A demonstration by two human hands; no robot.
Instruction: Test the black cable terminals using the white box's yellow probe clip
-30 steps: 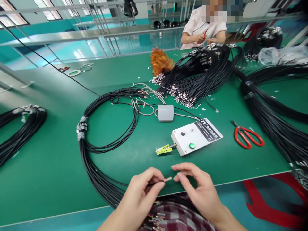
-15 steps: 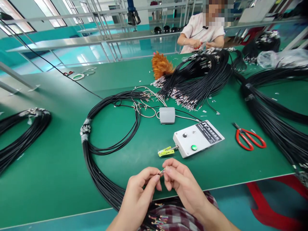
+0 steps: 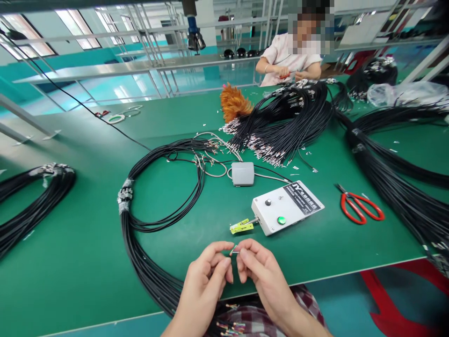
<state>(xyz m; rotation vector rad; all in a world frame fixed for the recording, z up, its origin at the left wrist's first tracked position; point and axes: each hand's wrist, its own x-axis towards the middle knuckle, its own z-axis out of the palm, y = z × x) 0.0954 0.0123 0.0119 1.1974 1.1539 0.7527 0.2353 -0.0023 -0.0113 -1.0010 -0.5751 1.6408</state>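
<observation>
One set of thin wire ends (image 3: 234, 251), lower centre of the frame, is pinched in the fingertips of the right hand (image 3: 265, 275), seemingly so strands are kept apart, the left hand (image 3: 203, 284) being curled alongside, grip indeterminable, with a white control box (image 3: 269, 216) placed above, presumably for reach.

The smooth green worktop (image 3: 94, 262) has a soft sheen. A flat white box (image 3: 277, 210) looks like matt painted metal, with a glossy green button (image 3: 281, 220). The scissor-like cutters (image 3: 362, 206) pair smooth red plastic handles with dark metal blades. Crinkled clear plastic bags (image 3: 407, 95) shine.
</observation>
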